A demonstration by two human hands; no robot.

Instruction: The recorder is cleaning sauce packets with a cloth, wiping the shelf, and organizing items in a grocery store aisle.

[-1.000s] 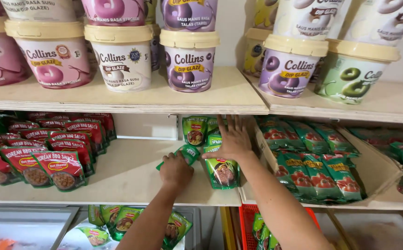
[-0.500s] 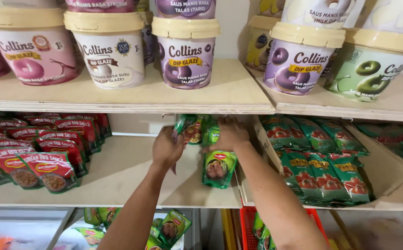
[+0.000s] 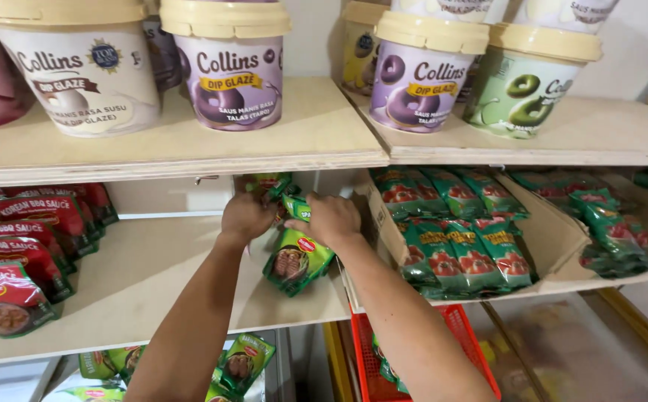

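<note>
Both hands' fingertips are hidden among the green sauce pouches — perhaps gripping them — and the tubs' tops are cropped.

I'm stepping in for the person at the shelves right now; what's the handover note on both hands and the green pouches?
Left hand: closed on green sauce pouches at the middle shelf.
Right hand: gripping the same row of pouches from the other side.
Placed: one pouch lies flat at the front, others stand behind, beside the cardboard tray of green packets.
Red pouches lie to the left.
Left: more green pouches lie on the lower level; the shelf stretch between red and green is bare.
</note>
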